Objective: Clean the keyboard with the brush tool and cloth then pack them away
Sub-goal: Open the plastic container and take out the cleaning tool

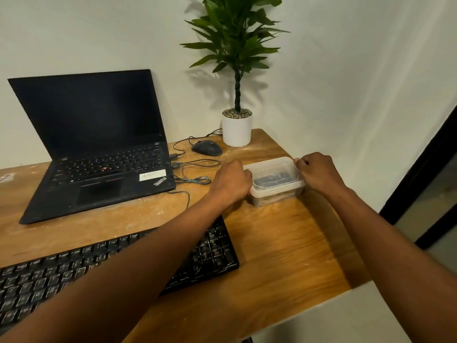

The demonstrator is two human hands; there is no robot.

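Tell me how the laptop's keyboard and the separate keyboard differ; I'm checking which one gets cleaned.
The laptop keyboard is built in below an upright dark screen and lies fully in view; the separate keyboard is a flat standalone board nearer the person, partly hidden under the left forearm. The laptop has a trackpad and red pointing nub; the standalone shows neither. Both are black and rest on the wooden table.

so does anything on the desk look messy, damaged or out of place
Mostly the desk itself: pale scuffs and whitish smears mark the wood. The mouse cable lies in loose tangles beside the laptop. Nothing is spilled or knocked over.
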